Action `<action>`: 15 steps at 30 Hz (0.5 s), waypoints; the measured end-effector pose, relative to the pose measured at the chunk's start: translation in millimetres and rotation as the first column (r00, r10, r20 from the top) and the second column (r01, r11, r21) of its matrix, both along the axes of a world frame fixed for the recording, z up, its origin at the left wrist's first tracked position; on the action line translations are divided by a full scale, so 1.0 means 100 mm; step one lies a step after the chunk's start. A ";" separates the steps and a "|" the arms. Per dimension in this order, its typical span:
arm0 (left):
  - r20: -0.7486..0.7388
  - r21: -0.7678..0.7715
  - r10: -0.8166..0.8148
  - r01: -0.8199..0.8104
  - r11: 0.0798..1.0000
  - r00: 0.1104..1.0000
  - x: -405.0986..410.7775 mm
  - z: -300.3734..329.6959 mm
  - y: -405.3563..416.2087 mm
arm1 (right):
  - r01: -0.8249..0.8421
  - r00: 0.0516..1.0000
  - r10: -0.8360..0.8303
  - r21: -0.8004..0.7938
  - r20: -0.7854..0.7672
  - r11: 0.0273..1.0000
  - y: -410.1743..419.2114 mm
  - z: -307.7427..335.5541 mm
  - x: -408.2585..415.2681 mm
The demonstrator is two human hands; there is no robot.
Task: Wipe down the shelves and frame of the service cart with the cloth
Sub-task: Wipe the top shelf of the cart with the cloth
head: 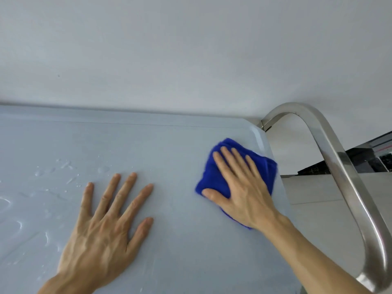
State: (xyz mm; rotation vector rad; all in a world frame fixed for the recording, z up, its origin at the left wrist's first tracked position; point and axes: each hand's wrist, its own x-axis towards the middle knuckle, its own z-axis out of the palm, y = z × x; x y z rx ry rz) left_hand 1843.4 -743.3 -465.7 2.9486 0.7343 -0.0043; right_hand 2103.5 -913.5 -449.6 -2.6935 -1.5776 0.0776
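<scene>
The blue cloth [240, 177] is pressed flat under the right hand [239, 187]; the left hand [106, 228] is spread empty on the wet shelf [169, 149]

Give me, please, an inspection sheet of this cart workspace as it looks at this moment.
Surface: pale top shelf, water droplets on its left part.
Job's things: blue cloth near the shelf's right edge; steel handle frame arching beyond it.
Clutter: nothing seen.
Hands: right hand flat on the cloth; left hand spread flat on the bare shelf.
Cables: nothing seen.
Surroundings: white wall behind; tiled floor at right.
</scene>
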 end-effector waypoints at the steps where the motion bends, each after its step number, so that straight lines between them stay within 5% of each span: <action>1: -0.001 -0.001 -0.002 0.002 1.000 1.000 0.00 0.00 -0.01 | 0.085 0.996 -0.085 -0.002 0.016 0.996 -0.09 0.01 0.07; 5: -0.016 -0.009 -0.001 0.001 1.000 1.000 0.00 0.00 -0.01 | 0.391 0.919 -0.390 -0.010 0.054 0.920 0.18 0.05 0.50; 10: -0.023 -0.027 0.007 -0.007 1.000 1.000 -0.01 0.03 -0.01 | 0.546 0.836 -0.543 0.019 -0.078 0.838 1.11 0.00 0.58; 15: -0.036 -0.039 0.013 -0.015 0.999 0.999 -0.02 0.04 -0.02 | 0.066 0.998 -0.065 0.078 -0.021 0.995 1.14 -0.02 -0.24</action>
